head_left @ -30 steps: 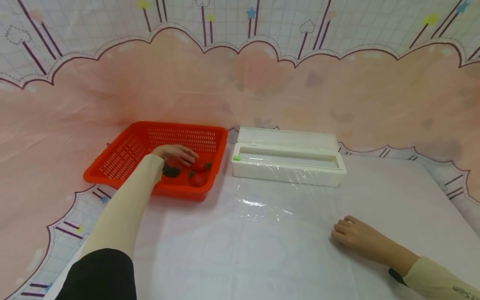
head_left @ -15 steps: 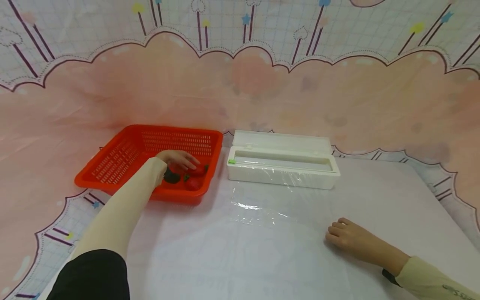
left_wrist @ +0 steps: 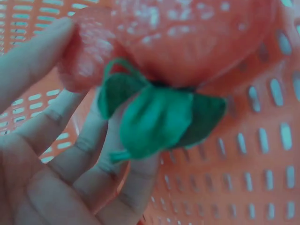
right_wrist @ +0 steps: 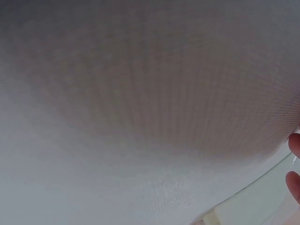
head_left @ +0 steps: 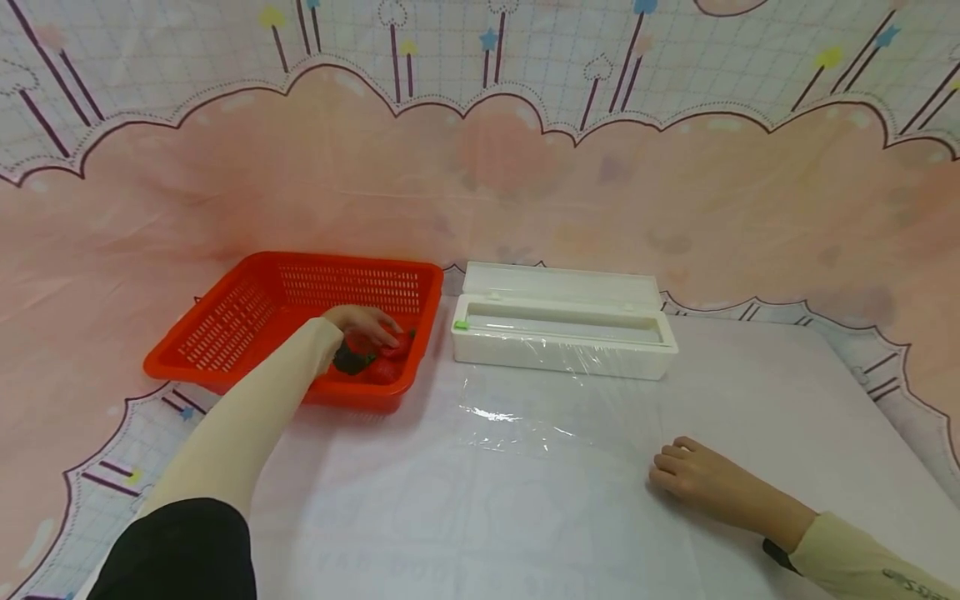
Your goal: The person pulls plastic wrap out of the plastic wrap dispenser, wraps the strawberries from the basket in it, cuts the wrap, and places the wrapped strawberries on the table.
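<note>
My left hand [head_left: 360,323] reaches down into a red plastic basket [head_left: 187,362]. In the left wrist view its thumb and index finger pinch a red strawberry [left_wrist: 86,51], with the other fingers spread below. A larger-looking strawberry [left_wrist: 192,37] with green cloth-like leaves [left_wrist: 157,124] is close to that camera and partly covers the fingers. From the head, another strawberry [head_left: 381,372] shows in front of the hand. My right hand [head_left: 701,482] rests on the white table with its fingers loosely curled, beside a sheet of clear plastic film [head_left: 525,412]. Only two fingertips [right_wrist: 294,185] enter the right wrist view.
A long white film dispenser box [head_left: 562,360] stands at the back middle, its lid [head_left: 562,283] raised. Film runs from its front onto the table [head_left: 465,517]. Behind hangs a peach patterned cloth [head_left: 600,200]. A small green piece [head_left: 461,325] sits at the box's left end.
My left hand has gone slightly lower and its fingers have closed on a strawberry in the basket. The head view has shifted a little; my right hand stays where it lay.
</note>
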Action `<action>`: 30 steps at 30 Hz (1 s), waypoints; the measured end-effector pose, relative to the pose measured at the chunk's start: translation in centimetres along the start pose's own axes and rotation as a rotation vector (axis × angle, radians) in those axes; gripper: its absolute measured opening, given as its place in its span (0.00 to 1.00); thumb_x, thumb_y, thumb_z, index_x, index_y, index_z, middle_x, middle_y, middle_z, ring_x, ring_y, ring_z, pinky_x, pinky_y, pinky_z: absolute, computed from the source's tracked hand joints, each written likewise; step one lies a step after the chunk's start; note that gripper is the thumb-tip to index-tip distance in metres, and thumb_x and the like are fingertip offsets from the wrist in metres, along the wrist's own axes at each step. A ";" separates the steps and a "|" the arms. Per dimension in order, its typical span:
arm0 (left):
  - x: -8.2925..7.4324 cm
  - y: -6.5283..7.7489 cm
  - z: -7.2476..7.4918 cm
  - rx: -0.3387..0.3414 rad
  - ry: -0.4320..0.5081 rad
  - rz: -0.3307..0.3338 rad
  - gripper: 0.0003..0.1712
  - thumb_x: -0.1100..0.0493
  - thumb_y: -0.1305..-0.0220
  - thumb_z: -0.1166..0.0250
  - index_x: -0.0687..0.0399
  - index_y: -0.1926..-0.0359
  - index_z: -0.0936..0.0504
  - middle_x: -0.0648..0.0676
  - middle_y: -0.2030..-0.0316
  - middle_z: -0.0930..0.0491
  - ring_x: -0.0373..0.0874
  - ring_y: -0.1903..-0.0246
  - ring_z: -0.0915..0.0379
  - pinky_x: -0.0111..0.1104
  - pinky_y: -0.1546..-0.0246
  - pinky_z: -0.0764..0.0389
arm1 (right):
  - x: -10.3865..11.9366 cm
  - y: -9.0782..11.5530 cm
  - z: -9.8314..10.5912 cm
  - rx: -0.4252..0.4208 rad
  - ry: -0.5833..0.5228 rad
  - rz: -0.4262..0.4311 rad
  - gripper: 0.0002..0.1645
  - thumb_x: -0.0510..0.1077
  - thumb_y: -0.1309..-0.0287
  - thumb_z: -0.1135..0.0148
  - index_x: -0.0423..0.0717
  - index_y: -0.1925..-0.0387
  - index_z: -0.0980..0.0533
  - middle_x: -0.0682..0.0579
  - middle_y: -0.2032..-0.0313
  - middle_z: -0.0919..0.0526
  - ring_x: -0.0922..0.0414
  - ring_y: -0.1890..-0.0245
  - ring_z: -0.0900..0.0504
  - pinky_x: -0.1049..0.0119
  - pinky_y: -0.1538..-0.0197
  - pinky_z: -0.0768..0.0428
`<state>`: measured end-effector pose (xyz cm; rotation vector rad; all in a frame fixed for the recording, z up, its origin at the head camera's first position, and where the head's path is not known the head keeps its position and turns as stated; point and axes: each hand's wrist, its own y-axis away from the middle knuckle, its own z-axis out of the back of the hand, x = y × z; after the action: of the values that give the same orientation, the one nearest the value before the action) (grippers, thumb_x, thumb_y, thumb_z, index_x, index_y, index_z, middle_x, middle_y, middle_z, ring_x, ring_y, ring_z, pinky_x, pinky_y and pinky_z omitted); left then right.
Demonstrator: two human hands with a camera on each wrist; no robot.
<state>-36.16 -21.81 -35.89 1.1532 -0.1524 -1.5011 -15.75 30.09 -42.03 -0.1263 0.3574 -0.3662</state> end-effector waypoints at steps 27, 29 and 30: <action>2.7 -3.5 1.2 -0.124 0.123 -0.073 0.41 0.50 0.40 0.36 0.67 0.35 0.44 0.65 0.38 0.37 0.56 0.44 0.31 0.45 0.43 0.26 | 0.1 -0.2 0.4 0.024 -0.016 -0.015 0.15 0.39 0.58 0.29 0.52 0.67 0.26 0.57 0.70 0.22 0.59 0.67 0.22 0.60 0.61 0.20; 3.2 -4.7 1.5 -0.098 0.128 -0.098 0.41 0.50 0.43 0.34 0.66 0.36 0.40 0.63 0.40 0.34 0.55 0.46 0.29 0.44 0.46 0.24 | 0.1 -0.2 0.3 0.024 -0.020 -0.016 0.16 0.40 0.58 0.29 0.52 0.67 0.26 0.57 0.71 0.22 0.59 0.67 0.22 0.60 0.61 0.20; 3.0 -4.8 1.3 -0.096 0.117 -0.099 0.40 0.50 0.43 0.33 0.66 0.37 0.38 0.62 0.42 0.32 0.54 0.48 0.28 0.44 0.46 0.23 | 0.2 -0.2 0.3 0.024 -0.018 -0.015 0.16 0.39 0.59 0.28 0.52 0.67 0.26 0.57 0.71 0.22 0.59 0.67 0.21 0.60 0.61 0.19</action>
<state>-39.87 -23.40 -40.02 1.1819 0.0566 -1.5062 -15.57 29.89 -41.79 -0.1092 0.3341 -0.3838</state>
